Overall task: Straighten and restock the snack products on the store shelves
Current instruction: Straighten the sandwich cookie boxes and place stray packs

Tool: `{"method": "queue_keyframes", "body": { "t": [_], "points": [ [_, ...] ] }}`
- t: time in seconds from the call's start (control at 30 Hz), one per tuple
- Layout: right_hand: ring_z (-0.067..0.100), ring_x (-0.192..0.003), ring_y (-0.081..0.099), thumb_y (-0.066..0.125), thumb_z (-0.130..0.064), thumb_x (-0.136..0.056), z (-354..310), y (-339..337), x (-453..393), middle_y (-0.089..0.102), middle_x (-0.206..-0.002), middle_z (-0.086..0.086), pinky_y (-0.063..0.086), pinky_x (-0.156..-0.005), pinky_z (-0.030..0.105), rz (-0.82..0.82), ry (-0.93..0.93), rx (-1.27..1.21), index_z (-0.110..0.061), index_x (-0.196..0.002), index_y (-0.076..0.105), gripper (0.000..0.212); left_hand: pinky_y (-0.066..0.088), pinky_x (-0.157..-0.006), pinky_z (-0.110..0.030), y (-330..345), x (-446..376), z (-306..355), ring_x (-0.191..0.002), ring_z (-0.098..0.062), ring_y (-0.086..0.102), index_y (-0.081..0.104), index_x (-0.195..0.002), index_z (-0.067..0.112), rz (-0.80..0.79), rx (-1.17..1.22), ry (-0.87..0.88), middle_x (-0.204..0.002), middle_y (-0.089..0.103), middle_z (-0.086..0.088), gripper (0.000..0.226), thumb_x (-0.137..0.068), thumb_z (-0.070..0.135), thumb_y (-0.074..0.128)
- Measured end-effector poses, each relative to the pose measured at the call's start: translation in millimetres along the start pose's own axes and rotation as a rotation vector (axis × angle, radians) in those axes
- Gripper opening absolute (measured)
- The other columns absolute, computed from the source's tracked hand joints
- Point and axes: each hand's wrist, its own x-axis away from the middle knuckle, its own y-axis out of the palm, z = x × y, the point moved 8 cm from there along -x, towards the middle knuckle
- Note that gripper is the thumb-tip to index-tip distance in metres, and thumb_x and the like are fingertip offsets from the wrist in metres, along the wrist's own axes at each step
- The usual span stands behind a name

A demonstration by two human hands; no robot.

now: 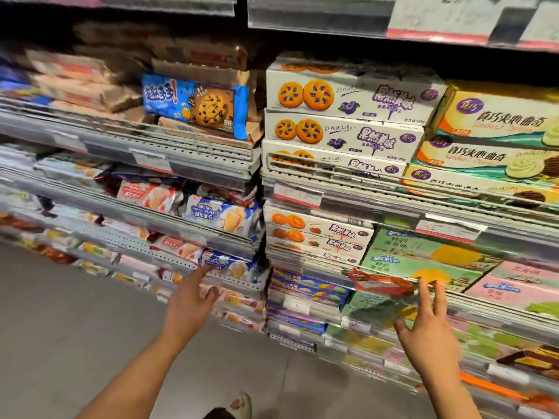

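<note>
Reaching for two spots at once: our left hand [189,300] points an extended forefinger at the blue wafer pack [227,264], fingertip just touching or just short of its near end, blur hides which. That grip is released, holding nothing. Pack lies just beyond the fingertip at the lip of its shelf edge [230,281], beside a pink wafer pack [181,249] further left of the grip.

Right hand [429,322] is spread, also released, fingertips [422,285] at the front rail [484,297] just under the green biscuit boxes [420,267]. A red tag [381,282] hangs just left of those fingers.

We judge the step is squaring fronts. Do it well: flat palm, not a fingertip, on the wafer pack so it slides without skewing or crushing; push it flush with its neighbour. Right side: press box faces evenly, mind the tag. Upper jam-biscuit boxes [344,128], well above both grips, look stacked square already.
</note>
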Motion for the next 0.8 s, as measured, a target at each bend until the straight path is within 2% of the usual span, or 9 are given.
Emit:
{"method": "queue_keyframes", "body": {
  "t": [0.17,0.23,0.3,0.37,0.43,0.5,0.6,0.67,0.8],
  "points": [
    [0.04,-0.122,0.059,0.075,-0.024,-0.088,-10,-2,2,-0.006,-0.17,-0.006,0.048,-0.064,0.038,-0.001,0.082,-0.085,-0.026,-0.161,0.016,0.093,0.054,-0.086,-0.045,-73,-21,-21,-0.109,-0.033,0.065,0.056,-0.141,0.018,0.099,-0.155,0.035,-0.13,0.065,-0.011,0.056,-0.089,0.012,0.074],
    [0.043,-0.121,0.059,0.075,-0.022,-0.088,-21,-8,5,0.001,-0.17,-0.001,0.053,-0.07,0.043,0.014,0.106,-0.057,-0.021,-0.159,0.025,0.087,0.052,-0.085,-0.045,-88,-46,-31,-0.113,-0.034,0.062,0.054,-0.14,0.014,0.111,-0.173,0.061,-0.132,0.064,-0.011,0.055,-0.089,0.011,0.074],
    [0.043,-0.106,0.065,0.077,-0.019,-0.086,-43,-19,12,0.015,-0.167,0.008,0.052,-0.068,0.042,0.09,0.115,-0.027,-0.015,-0.151,0.04,0.074,0.051,-0.095,-0.05,-98,-75,-45,-0.12,-0.036,0.058,0.05,-0.143,0.012,0.111,-0.189,0.086,-0.133,0.061,-0.014,0.059,-0.089,0.015,0.075],
    [0.041,-0.089,0.067,0.076,-0.013,-0.085,-81,-31,26,0.036,-0.156,0.013,0.046,-0.061,0.037,0.253,0.076,-0.04,-0.01,-0.137,0.054,0.057,0.047,-0.103,-0.055,-107,-103,-62,-0.127,-0.037,0.052,0.046,-0.146,0.013,0.108,-0.239,0.102,-0.137,0.058,-0.015,0.066,-0.088,0.019,0.076],
    [0.04,-0.086,0.066,0.075,-0.008,-0.082,-126,-41,42,0.049,-0.139,0.014,0.049,-0.062,0.039,0.412,0.042,-0.076,-0.007,-0.125,0.062,0.046,0.039,-0.112,-0.055,-111,-126,-71,-0.137,-0.037,0.043,0.04,-0.151,0.016,0.1,-0.293,0.15,-0.15,0.049,-0.013,0.074,-0.086,0.021,0.077],
    [0.039,-0.084,0.066,0.075,-0.005,-0.08,-176,-42,49,0.057,-0.124,0.014,0.052,-0.063,0.042,0.478,0.011,-0.092,-0.008,-0.117,0.066,0.038,0.033,-0.118,-0.054,-118,-146,-82,-0.144,-0.036,0.036,0.037,-0.154,0.017,0.082,-0.343,0.217,-0.157,0.041,-0.011,0.08,-0.085,0.025,0.077],
    [0.032,-0.076,0.069,0.076,-0.008,-0.081,-257,-28,45,0.065,-0.104,0.006,0.053,-0.058,0.037,0.379,-0.162,-0.057,-0.017,-0.108,0.068,0.03,0.031,-0.118,-0.056,-112,-167,-104,-0.15,-0.034,0.028,0.034,-0.156,0.017,-0.016,-0.4,0.279,-0.16,0.037,-0.01,0.083,-0.086,0.032,0.076],
    [0.029,-0.075,0.07,0.073,-0.014,-0.084,-307,-14,41,0.066,-0.1,0.002,0.054,-0.058,0.037,0.316,-0.261,-0.037,-0.021,-0.106,0.068,0.024,0.032,-0.115,-0.058,-105,-171,-116,-0.153,-0.032,0.02,0.03,-0.158,0.016,-0.063,-0.409,0.325,-0.163,0.031,-0.009,0.082,-0.089,0.04,0.067],
    [0.028,-0.086,0.066,0.067,-0.022,-0.087,-386,24,38,0.067,-0.105,0.0,0.047,-0.065,0.032,0.235,-0.353,0.001,-0.021,-0.111,0.065,0.025,0.021,-0.119,-0.05,-96,-170,-130,-0.157,-0.025,-0.009,0.0,-0.162,0.02,-0.137,-0.466,0.392,-0.17,-0.004,-0.003,0.087,-0.091,0.059,0.031]
  ]
}}
